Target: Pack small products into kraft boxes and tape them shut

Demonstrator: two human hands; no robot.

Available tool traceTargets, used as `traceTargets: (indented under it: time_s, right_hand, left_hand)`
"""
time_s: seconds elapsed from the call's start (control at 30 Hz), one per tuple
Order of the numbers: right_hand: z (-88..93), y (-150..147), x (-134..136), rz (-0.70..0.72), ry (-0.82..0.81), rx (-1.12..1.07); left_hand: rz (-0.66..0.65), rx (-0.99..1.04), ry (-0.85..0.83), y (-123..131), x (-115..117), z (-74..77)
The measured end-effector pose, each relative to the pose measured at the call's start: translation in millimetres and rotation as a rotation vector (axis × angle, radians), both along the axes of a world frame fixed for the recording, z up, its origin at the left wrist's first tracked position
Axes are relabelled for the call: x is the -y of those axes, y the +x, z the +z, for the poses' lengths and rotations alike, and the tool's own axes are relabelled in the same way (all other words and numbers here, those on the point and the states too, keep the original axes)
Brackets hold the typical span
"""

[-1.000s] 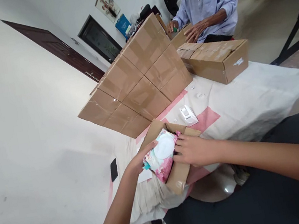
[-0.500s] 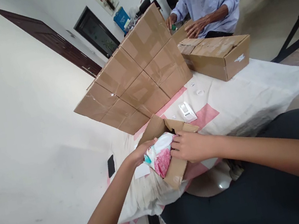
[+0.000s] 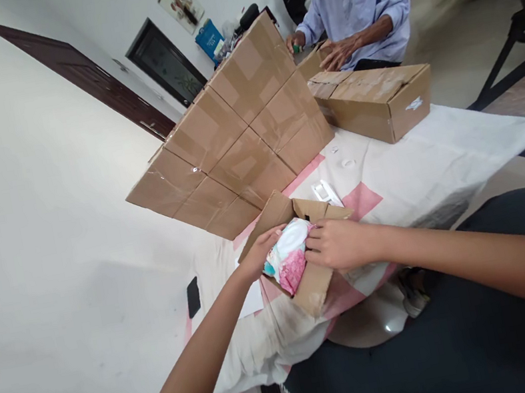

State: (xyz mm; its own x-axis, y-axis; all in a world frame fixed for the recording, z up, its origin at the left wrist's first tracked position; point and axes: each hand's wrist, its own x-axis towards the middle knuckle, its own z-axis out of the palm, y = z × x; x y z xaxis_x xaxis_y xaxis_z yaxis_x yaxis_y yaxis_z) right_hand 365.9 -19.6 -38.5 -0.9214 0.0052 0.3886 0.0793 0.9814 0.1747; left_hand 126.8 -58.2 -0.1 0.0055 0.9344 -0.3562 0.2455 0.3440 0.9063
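A soft packet, white on top with pink and teal print, looks like a pack of wipes. It sits in the mouth of an open cardboard box, whose flaps stand out around it. On the packet's left side, my left hand is closed, thumb along its upper edge. My right hand grips the opposite side with bent fingers, over the box's right wall. The fingertips of both hands are partly hidden.
Stacked taped cartons rise behind the box. A white plastic piece lies near it, a black phone at the left. A longer carton stands at the right. Across the table, a person handles another box.
The packet has gone lower into the box and slightly right, both hands moving with it. The box has shifted a little. The view has moved slightly.
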Motion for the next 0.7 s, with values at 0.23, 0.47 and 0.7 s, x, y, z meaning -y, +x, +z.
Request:
traceTargets:
  time_s: [0.23, 0.47, 0.7]
  right_hand:
    - [1.1, -1, 1, 0.003, 0.007, 0.013]
    - [-2.3, -3, 1, -0.019, -0.017, -0.006]
    - [-4.7, -3, 7, -0.091, -0.104, 0.006]
  left_hand:
    - [-0.017, -0.093, 0.083, -3, 1, -6.6]
    - [-0.099, -0.073, -0.012, -6, -9, -2.8]
    - [-0.172, -0.164, 0.043, -3, -16, 0.6]
